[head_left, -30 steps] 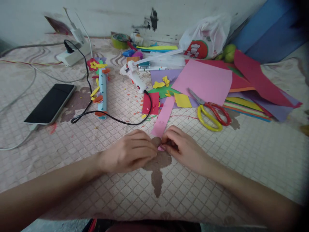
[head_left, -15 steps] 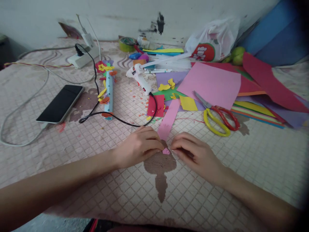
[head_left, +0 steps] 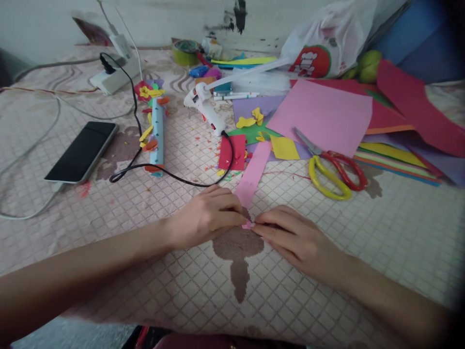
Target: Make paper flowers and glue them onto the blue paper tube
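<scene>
Between the fingertips of both hands is a small pink paper piece [head_left: 247, 225], low over the brown patch of the tablecloth. My left hand [head_left: 214, 213] pinches its left side. From the right, the closed fingertips of my right hand [head_left: 290, 235] meet it. Much of the piece is hidden by fingers. Just beyond lies a pink strip [head_left: 254, 172], its near end by my left fingers. Past it are a red square [head_left: 232, 152], a yellow piece [head_left: 285, 147] and scissors [head_left: 332, 174] with yellow and red handles.
A white glue gun [head_left: 209, 111] lies at the back, its black cord looping toward my left hand. A decorated light-blue strip [head_left: 157, 133], a phone [head_left: 83, 151] and a power strip [head_left: 112, 77] are left. Coloured sheets [head_left: 327, 114] and a plastic bag [head_left: 330, 39] stand right.
My right fingertips have moved left and now touch the pink piece; a gap stood there before. The left hand keeps its pinch. The whole view has shifted slightly.
</scene>
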A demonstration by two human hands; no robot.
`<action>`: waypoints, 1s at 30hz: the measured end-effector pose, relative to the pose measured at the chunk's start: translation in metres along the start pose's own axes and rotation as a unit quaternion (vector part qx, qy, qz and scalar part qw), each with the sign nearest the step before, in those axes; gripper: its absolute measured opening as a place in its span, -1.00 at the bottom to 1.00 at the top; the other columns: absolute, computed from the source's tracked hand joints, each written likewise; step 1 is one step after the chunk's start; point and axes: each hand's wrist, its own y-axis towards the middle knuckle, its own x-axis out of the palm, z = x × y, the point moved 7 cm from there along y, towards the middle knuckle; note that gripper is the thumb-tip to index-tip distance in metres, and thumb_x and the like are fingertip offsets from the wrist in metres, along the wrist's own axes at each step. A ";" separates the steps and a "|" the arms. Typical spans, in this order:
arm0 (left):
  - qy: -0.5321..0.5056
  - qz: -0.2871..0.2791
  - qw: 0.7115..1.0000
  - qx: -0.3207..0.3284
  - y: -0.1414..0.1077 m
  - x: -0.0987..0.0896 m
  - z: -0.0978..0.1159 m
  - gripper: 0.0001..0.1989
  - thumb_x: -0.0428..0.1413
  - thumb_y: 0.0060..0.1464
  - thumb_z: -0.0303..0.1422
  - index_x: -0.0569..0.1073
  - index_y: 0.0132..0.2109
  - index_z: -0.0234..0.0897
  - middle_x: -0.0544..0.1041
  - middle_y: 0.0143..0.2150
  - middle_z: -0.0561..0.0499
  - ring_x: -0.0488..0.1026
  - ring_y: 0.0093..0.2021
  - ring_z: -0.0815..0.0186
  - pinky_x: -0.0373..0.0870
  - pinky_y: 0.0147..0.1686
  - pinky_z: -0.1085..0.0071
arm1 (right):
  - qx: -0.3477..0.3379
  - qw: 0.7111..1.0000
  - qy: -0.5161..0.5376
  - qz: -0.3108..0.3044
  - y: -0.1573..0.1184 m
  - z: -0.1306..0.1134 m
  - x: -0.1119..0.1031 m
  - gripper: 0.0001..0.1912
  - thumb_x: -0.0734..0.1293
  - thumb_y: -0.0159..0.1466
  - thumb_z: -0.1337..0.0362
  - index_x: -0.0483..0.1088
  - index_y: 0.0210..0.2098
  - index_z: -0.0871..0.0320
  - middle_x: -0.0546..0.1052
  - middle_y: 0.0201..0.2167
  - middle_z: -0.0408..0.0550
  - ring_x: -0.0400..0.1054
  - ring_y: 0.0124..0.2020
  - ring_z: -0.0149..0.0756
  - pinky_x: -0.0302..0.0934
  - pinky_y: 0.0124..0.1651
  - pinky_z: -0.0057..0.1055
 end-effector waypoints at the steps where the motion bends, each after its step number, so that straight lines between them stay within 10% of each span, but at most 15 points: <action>1: -0.002 -0.003 1.000 0.000 0.000 0.000 0.000 -0.81 -0.02 0.21 -0.43 0.49 -0.14 -0.21 0.53 -0.23 -0.01 0.37 -0.22 0.34 0.28 -0.18 0.35 | 0.000 1.000 -0.001 -0.001 0.000 0.000 0.000 -0.71 0.14 0.33 0.41 0.39 -0.02 0.19 0.46 -0.17 0.04 0.32 -0.13 -0.27 0.30 -0.07 -0.27; 30: -0.029 -0.016 0.999 -0.001 0.005 0.001 0.000 -0.81 0.00 0.21 -0.40 0.51 -0.16 -0.25 0.53 -0.23 -0.04 0.39 -0.22 0.32 0.28 -0.17 0.33 | -0.009 1.000 -0.012 0.013 -0.001 -0.001 -0.002 -0.69 0.17 0.31 0.44 0.37 0.00 0.19 0.47 -0.15 0.06 0.33 -0.11 -0.24 0.36 -0.10 -0.22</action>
